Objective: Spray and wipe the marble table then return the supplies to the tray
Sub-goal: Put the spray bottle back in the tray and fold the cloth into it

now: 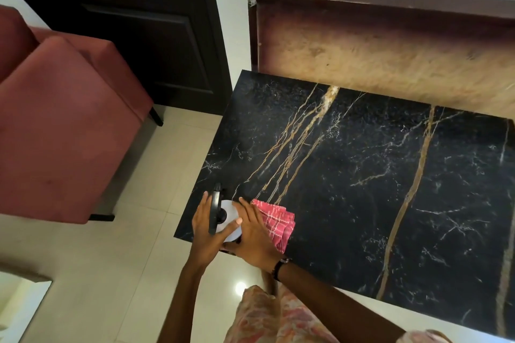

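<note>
Lower centre of the frame: a left hand [204,231] and right hand [252,234] curl around a white spray bottle [230,218] at the black marble table [362,175] corner, a red cloth [274,224] beside the right fingers; a red armchair [55,125] stands at left.

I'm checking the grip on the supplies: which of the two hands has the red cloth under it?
The right hand: the red checked cloth sticks out from under it, while the left hand touches only the spray bottle.
</note>
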A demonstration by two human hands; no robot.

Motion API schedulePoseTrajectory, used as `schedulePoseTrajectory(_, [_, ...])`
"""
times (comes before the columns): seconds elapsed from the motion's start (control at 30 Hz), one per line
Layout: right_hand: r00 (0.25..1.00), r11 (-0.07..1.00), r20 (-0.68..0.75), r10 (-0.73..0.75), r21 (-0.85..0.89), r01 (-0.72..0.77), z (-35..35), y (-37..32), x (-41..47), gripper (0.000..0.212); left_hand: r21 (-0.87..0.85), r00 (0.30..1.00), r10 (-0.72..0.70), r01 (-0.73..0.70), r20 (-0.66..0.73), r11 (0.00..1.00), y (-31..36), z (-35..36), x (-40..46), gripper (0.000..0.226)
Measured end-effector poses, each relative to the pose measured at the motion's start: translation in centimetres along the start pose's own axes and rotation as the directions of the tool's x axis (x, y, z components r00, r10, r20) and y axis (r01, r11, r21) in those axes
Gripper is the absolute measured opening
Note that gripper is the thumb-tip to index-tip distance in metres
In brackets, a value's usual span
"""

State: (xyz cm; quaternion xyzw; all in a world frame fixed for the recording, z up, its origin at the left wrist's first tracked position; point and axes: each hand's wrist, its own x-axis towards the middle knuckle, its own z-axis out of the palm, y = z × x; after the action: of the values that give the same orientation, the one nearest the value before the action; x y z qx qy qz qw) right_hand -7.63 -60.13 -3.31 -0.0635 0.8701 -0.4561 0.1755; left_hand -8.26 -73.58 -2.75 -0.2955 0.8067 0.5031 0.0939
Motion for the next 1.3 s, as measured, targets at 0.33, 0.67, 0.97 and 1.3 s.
schedulePoseTrajectory(0.33, [0.998,0.999,-0.044,0.033,-0.028,-0.035,0.3,-0.9,1.7,0.059,-0.473,0.953,-0.060,0.201,0.296,0.858,0.4,0.3,-1.9,0.033])
schedulePoseTrajectory(0.67, [0.973,0.998,-0.231,-0.018,0.061,0.033,-5.6,-1.3,-1.5,0.058,-0.444,0.959,0.083,0.048,0.272,0.894,8.7,2.3,-7.8,0.037])
schedulePoseTrajectory(0.97, [0.925,0.999,-0.379,0.026,0.039,-0.013,-19.4,5.6,-12.2,0.058,-0.368,0.838,0.241,-0.052,0.489,0.928,11.9,13.4,-16.8,0.041])
schedulePoseTrajectory(1.3, [0.829,0.978,-0.520,0.208,0.141,-0.157,-33.0,13.6,-27.8,0.024,-0.287,0.658,0.299,-0.130,0.691,0.949,15.2,27.3,-29.7,0.032])
